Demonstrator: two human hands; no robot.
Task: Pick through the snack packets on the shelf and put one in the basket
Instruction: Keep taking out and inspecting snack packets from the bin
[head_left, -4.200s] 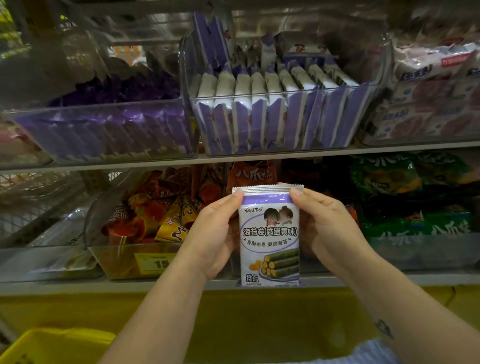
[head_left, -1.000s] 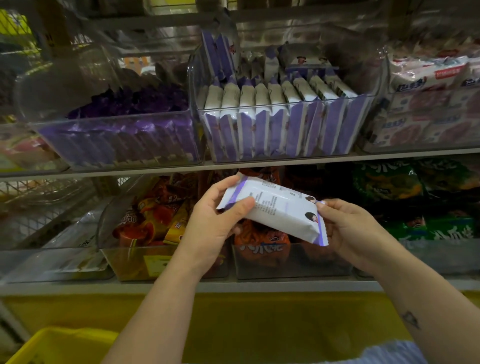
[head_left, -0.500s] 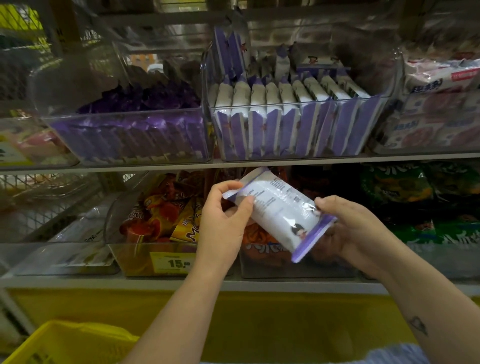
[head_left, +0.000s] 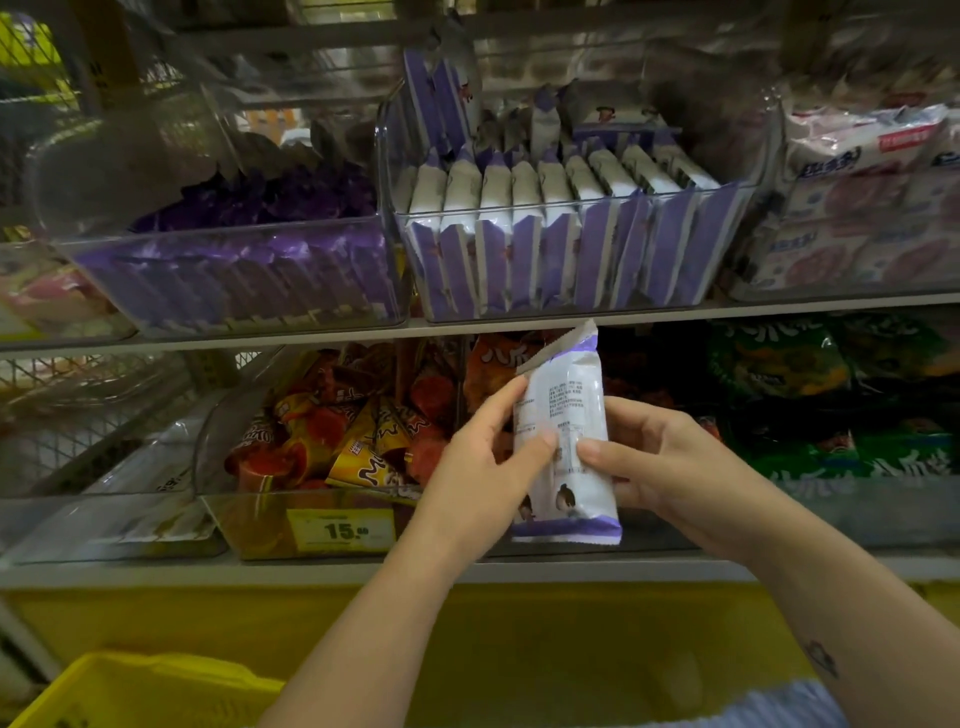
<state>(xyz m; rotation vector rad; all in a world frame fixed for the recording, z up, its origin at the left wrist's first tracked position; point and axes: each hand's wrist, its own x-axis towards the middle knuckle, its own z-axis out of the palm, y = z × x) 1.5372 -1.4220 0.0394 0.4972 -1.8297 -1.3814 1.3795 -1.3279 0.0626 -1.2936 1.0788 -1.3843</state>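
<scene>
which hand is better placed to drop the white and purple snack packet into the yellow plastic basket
Left, probably. Both the left hand and the right hand pinch the white and purple snack packet, but the yellow plastic basket sits at the lower left, under the left arm's side. The right hand would have to cross over.

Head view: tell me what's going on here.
A person stands at a snack shelf, holding one white-and-purple packet upright in both hands, its small-print side toward the camera. The left hand grips its left edge and the right hand its right edge, thumbs on the face. Matching packets fill the clear bin on the shelf above. The yellow basket sits low at the left; the packet is not yet in it.
</scene>
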